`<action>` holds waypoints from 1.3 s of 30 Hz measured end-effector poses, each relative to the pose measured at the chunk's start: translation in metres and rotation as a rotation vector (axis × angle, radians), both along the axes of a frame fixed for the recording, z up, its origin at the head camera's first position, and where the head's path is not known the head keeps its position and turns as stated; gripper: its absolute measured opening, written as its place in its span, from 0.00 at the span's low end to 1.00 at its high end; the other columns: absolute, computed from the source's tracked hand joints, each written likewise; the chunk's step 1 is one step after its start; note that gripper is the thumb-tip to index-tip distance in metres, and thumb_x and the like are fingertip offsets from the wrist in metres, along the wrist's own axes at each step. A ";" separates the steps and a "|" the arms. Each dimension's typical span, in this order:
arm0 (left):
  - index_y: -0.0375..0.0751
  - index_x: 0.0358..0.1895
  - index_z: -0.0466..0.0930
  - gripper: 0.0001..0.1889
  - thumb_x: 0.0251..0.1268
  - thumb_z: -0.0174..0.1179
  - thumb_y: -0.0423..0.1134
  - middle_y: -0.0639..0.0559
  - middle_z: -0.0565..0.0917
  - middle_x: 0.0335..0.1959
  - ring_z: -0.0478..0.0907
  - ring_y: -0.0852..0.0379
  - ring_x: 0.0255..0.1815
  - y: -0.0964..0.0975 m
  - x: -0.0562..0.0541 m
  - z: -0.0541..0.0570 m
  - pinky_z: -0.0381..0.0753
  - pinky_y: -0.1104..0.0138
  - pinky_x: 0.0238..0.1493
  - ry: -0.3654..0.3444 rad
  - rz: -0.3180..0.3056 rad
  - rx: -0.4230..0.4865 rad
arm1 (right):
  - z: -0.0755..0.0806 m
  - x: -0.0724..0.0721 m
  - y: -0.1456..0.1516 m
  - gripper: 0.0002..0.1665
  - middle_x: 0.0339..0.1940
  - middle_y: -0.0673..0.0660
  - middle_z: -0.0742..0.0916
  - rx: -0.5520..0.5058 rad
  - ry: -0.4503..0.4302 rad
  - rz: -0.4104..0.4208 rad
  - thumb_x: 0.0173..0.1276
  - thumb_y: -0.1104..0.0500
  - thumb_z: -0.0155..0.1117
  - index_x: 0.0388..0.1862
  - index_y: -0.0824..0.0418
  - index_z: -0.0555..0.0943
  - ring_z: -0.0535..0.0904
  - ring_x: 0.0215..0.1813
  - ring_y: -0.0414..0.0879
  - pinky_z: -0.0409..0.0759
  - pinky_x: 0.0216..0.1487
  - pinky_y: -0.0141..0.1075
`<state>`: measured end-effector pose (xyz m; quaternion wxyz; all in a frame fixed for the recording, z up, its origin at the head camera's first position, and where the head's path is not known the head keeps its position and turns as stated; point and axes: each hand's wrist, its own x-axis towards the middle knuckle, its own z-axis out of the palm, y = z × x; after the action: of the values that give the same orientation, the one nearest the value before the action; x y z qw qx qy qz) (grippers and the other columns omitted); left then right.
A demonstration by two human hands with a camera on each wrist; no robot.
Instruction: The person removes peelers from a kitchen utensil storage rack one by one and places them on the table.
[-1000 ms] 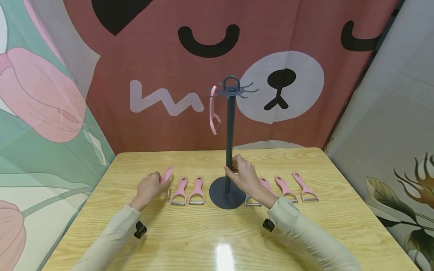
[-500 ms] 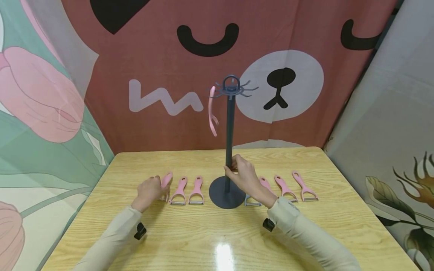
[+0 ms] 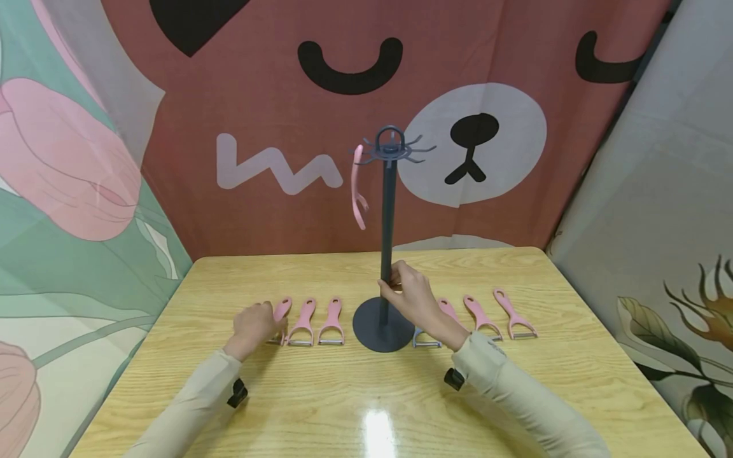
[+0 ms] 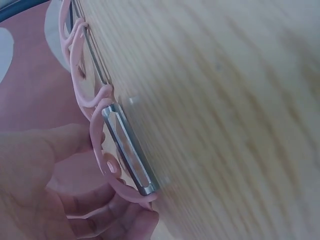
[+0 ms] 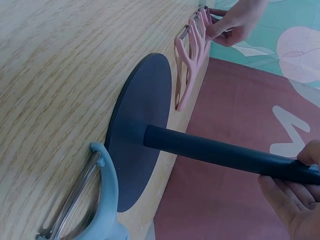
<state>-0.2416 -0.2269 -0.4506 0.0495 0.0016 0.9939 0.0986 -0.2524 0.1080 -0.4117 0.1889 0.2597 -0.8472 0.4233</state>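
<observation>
My left hand (image 3: 252, 327) is at the leftmost pink peeler (image 3: 282, 310), which lies on the table. Thumb and fingers pinch the two sides of its head, seen close up in the left wrist view with its metal blade (image 4: 131, 150). My right hand (image 3: 413, 296) grips the lower pole of a dark stand (image 3: 387, 222) with a round base (image 3: 369, 327). One pink peeler (image 3: 356, 191) hangs from a hook on the left of the stand's top. By the base lies a light-blue peeler (image 5: 107, 200), mostly covered by my right hand in the head view.
Two pink peelers, one near the base (image 3: 332, 321) and one farther left (image 3: 303, 321), lie between my left hand and the stand. More pink peelers (image 3: 513, 316) lie to the right, partly behind my right forearm. A printed cloth (image 3: 258, 216) hangs behind the wooden table (image 3: 309, 407).
My left hand has lowered the pink peeler from a raised tilt to lying in the row on the table. The hanging peeler has turned slightly. My right hand stays on the pole.
</observation>
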 end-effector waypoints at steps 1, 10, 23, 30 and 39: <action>0.28 0.38 0.78 0.23 0.65 0.62 0.51 0.45 0.75 0.23 0.72 0.49 0.23 0.000 0.000 0.000 0.73 0.58 0.25 -0.003 0.002 -0.004 | 0.000 0.000 0.000 0.09 0.32 0.54 0.84 0.000 0.000 0.001 0.68 0.64 0.67 0.41 0.65 0.77 0.85 0.33 0.42 0.83 0.36 0.29; 0.30 0.34 0.76 0.23 0.66 0.61 0.53 0.45 0.73 0.21 0.72 0.48 0.23 0.001 0.004 0.001 0.73 0.57 0.25 -0.003 0.013 -0.034 | 0.001 0.000 0.001 0.09 0.32 0.54 0.84 -0.006 -0.006 0.008 0.68 0.64 0.67 0.41 0.65 0.77 0.85 0.33 0.42 0.84 0.36 0.29; 0.22 0.44 0.75 0.31 0.68 0.59 0.56 0.40 0.75 0.26 0.76 0.45 0.26 0.000 0.003 0.001 0.78 0.54 0.28 0.004 0.017 -0.063 | 0.001 -0.001 0.000 0.08 0.33 0.55 0.84 -0.016 -0.030 0.032 0.69 0.64 0.66 0.42 0.65 0.77 0.84 0.34 0.43 0.84 0.38 0.30; 0.23 0.41 0.75 0.25 0.70 0.60 0.50 0.36 0.75 0.28 0.74 0.45 0.21 0.000 0.001 0.000 0.78 0.54 0.18 0.250 -0.001 0.034 | 0.000 -0.001 0.000 0.09 0.33 0.55 0.84 -0.009 -0.022 0.024 0.69 0.64 0.67 0.42 0.65 0.77 0.84 0.34 0.42 0.84 0.37 0.30; 0.29 0.46 0.79 0.15 0.69 0.61 0.40 0.38 0.80 0.33 0.77 0.47 0.24 0.014 -0.008 0.008 0.78 0.59 0.19 0.565 -0.133 0.256 | -0.001 -0.002 -0.001 0.08 0.32 0.54 0.84 -0.001 -0.004 0.019 0.69 0.64 0.66 0.42 0.65 0.77 0.84 0.34 0.42 0.84 0.37 0.29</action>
<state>-0.2493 -0.2125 -0.4428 -0.2228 0.1001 0.9455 0.2151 -0.2539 0.1067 -0.4124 0.1835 0.2669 -0.8448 0.4259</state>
